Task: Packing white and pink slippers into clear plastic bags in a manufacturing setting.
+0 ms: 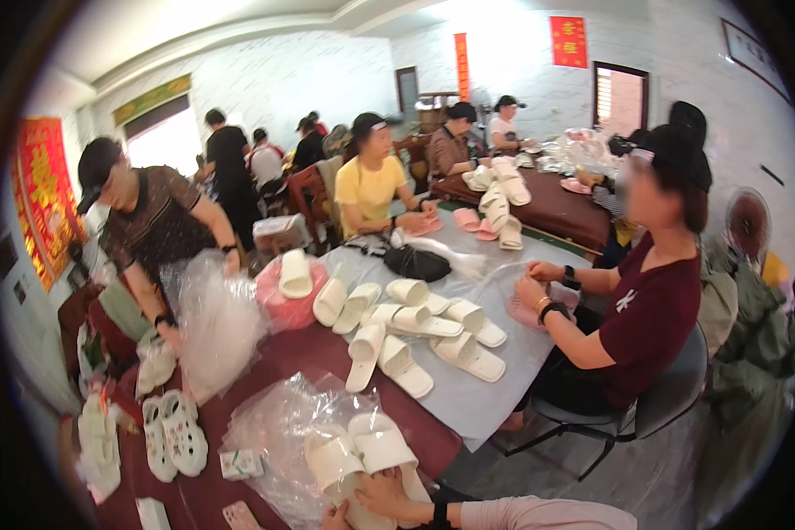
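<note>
A pair of white slide slippers (362, 455) lies on a crumpled clear plastic bag (274, 424) at the near end of the dark red table (300, 353). My right hand (390, 496) grips the near end of the slippers; its forearm wears a pink sleeve and a black wristband (439, 512). Only a bit of my left hand (331, 516) shows at the bottom edge, touching the left slipper's heel. Its fingers are cut off from view.
Several more white slippers (415, 331) lie on a grey sheet (477, 389) mid-table. White clogs (172, 433) and a small box (241, 463) lie to the left. A person in maroon (645, 318) sits right, one in a dark patterned shirt (155, 221) bends left with a bag (216, 322).
</note>
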Available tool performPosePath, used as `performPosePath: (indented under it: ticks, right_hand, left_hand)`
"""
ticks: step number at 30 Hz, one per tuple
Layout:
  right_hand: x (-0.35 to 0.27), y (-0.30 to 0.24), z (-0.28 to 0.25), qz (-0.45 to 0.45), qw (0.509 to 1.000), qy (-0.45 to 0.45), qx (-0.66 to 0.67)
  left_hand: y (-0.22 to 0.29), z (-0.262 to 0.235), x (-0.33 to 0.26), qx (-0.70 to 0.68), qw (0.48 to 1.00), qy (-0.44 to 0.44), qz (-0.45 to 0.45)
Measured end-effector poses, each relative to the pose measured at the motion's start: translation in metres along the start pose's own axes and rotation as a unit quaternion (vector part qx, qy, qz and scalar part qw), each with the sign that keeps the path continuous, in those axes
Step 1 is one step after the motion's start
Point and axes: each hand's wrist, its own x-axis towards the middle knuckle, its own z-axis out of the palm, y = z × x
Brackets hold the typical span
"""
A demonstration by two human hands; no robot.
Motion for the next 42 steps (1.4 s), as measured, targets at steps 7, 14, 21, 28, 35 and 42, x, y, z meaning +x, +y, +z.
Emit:
performPosePath:
  ticks: [7,14,21,28,35,42]
  right_hand:
    - [0.013,0.016,-0.003,-0.118,0.990,-0.066,0.035]
    - [0.013,0.032,-0.033,-0.219,0.969,0.018,0.109]
    - [0.026,0.088,-0.063,-0.023,0.982,0.140,0.122]
    - [0.082,0.106,-0.070,-0.159,0.977,-0.022,0.140]
    - [0.097,0.127,-0.073,-0.075,0.913,-0.206,0.345]
    - [0.087,0.155,-0.028,0.021,0.873,-0.181,0.452]
  left_hand:
    - [-0.027,-0.010,0.021,-0.022,0.994,0.006,0.107]
    - [-0.013,0.019,0.005,-0.108,0.982,0.109,0.111]
    - [-0.004,0.027,0.002,-0.020,0.986,0.148,0.068]
    - [-0.015,0.015,0.016,-0.048,0.980,0.178,0.075]
    - [-0.024,0.012,0.015,-0.024,0.990,0.119,0.069]
    - [-0.052,0.000,0.014,-0.106,0.984,-0.027,0.141]
